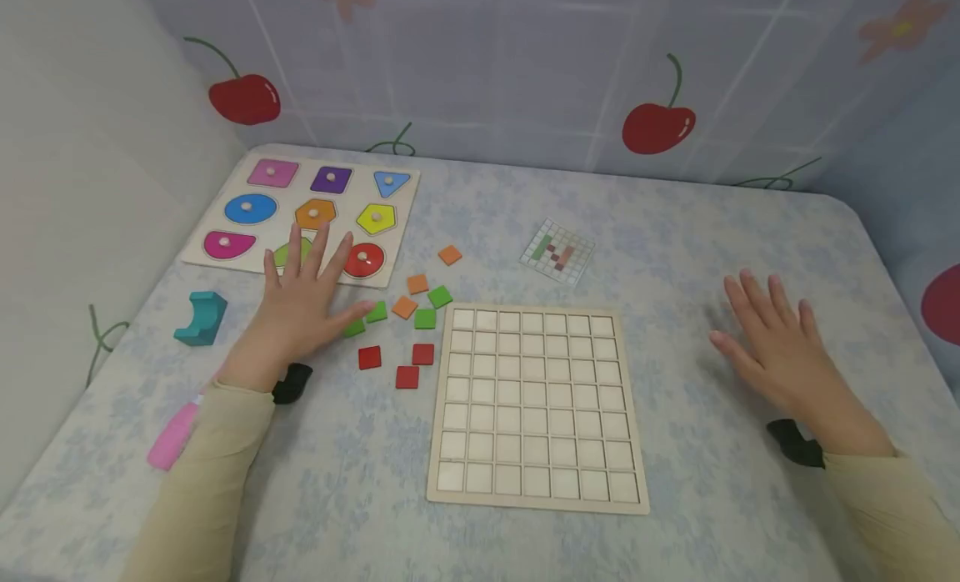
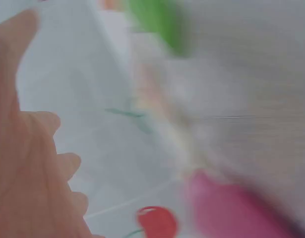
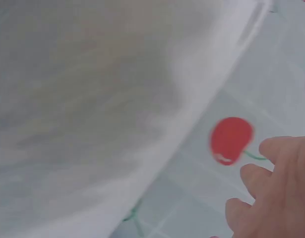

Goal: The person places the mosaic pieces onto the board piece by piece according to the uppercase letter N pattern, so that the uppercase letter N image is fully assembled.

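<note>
My left hand [image 1: 294, 319] is spread with straight fingers over the near edge of the shape puzzle board [image 1: 281, 197], partly covering a light green piece; whether it touches the board I cannot tell. Beside its thumb lie loose square tiles: green [image 1: 425, 318], red [image 1: 407, 377] and orange [image 1: 405, 307]. At the right side of the table my right hand [image 1: 780, 353] is spread, holding nothing. Between the hands lies a wooden grid board [image 1: 536, 407] with pale square cells. Beyond it rests a small pattern card [image 1: 557, 252] printed with green, orange and dark red squares.
A teal arch-shaped block [image 1: 202, 318] lies left of my left hand. Close to the left forearm is a pink object [image 1: 174, 436], partly hidden by the sleeve. A cherry-printed curtain [image 1: 480, 73] hangs behind the table's far edge. The left wrist view is blurred.
</note>
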`<action>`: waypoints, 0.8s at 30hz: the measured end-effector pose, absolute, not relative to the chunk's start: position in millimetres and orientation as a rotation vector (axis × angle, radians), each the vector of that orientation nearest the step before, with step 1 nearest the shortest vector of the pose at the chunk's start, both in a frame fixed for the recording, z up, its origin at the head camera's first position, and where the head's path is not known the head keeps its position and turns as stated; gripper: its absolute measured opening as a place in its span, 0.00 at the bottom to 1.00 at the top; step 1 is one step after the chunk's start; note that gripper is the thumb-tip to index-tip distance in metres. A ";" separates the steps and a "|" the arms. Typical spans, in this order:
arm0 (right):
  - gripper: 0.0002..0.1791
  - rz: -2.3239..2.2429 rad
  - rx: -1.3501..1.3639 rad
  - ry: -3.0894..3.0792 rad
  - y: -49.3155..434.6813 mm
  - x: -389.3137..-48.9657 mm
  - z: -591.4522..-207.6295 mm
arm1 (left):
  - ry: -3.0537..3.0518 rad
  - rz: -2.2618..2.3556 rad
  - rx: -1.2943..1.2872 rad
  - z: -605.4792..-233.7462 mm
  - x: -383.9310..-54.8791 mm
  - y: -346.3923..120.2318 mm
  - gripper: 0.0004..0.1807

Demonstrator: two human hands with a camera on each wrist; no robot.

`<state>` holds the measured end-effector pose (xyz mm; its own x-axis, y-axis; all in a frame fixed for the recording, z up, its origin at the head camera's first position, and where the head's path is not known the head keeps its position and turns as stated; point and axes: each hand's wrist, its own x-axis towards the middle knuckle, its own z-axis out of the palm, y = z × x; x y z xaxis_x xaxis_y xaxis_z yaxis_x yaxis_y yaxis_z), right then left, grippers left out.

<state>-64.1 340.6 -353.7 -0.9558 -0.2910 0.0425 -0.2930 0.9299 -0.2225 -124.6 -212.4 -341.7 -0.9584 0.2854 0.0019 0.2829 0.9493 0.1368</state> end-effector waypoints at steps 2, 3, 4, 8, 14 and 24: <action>0.40 0.419 0.497 -3.037 332.7 -60.5 -345.7 | 3.123 0.299 0.482 -328.9 -117.6 -208.7 0.53; 0.39 0.475 0.517 -3.010 327.8 -57.3 -341.9 | 3.141 0.367 0.497 -322.2 -113.0 -206.6 0.53; 0.39 0.542 0.542 -2.979 322.3 -53.4 -338.6 | 3.156 0.448 0.515 -316.4 -108.1 -204.6 0.53; 0.37 0.862 0.636 -2.895 298.8 -35.0 -333.7 | 3.132 0.792 0.553 -305.1 -86.9 -196.6 0.47; 0.44 1.359 0.656 -2.928 276.6 -16.0 -347.3 | 2.904 1.036 0.569 -329.3 -66.0 -193.8 0.38; 0.47 1.464 0.704 -2.946 273.0 -12.7 -382.1 | 2.696 1.185 0.426 -373.2 -63.6 -210.6 0.31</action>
